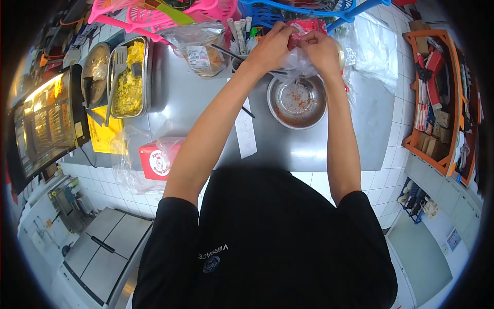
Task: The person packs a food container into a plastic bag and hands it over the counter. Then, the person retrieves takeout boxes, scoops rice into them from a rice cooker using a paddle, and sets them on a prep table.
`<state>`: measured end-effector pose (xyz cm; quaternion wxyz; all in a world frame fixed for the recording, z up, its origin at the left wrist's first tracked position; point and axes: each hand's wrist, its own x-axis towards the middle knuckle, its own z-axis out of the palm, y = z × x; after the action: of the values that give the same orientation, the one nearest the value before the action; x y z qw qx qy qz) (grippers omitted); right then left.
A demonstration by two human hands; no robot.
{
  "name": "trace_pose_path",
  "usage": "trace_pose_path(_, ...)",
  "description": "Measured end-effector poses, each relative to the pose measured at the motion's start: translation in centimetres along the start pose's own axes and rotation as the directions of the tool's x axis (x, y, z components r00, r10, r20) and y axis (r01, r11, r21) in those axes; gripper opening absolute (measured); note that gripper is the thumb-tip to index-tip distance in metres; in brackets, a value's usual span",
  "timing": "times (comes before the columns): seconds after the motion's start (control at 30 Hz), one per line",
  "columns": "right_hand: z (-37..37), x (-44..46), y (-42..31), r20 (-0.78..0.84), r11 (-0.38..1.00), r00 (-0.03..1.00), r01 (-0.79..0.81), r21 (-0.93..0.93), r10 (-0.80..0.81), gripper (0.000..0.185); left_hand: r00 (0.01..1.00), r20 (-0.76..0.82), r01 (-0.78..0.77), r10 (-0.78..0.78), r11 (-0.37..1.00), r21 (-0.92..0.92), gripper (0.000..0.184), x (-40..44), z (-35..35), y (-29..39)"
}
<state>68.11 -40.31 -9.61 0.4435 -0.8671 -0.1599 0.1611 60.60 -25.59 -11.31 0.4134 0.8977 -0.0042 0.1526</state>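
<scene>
Through the head view I have both hands together at the far side of the metal surface (190, 113). My left hand (275, 47) and my right hand (320, 50) meet fingers to fingers, each grip pinched on a clear plastic bag (297, 63). The bag hangs beneath them over the far rim of a steel bowl (290, 119), whose inside I see flecked with reddish bits. What the bag contains I cannot tell.

Just beyond my fingers I make out a red packet (313, 24), in front of a blue basket (262, 11). To the left of my left hand lies a labelled bag (199, 57), near a pink basket (159, 20). Between my forearms, a black pen (248, 112) lies across a paper strip (246, 135). Farther left I see a deep metal tray (147, 77) of yellow food (127, 92), with a slotted spatula (120, 59) in it. A red and white box (158, 159) sits at the near edge, beside my left forearm.
</scene>
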Motion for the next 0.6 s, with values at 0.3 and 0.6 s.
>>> trace_pose_path(0.3,-3.6,-2.6,-1.5,0.048,0.659,0.991,-0.121,0.742,0.129,0.023,0.982,-0.044,0.188,-0.183,0.966,0.180,0.050,1.1,0.8,1.7)
trace_pose_path(0.6,-10.6,-7.6,-5.3,-0.058,0.587,0.997,0.018,0.809,0.049,0.020,0.988,0.006,0.143,-0.155,0.923,0.358,0.051,1.4,-0.3,1.9)
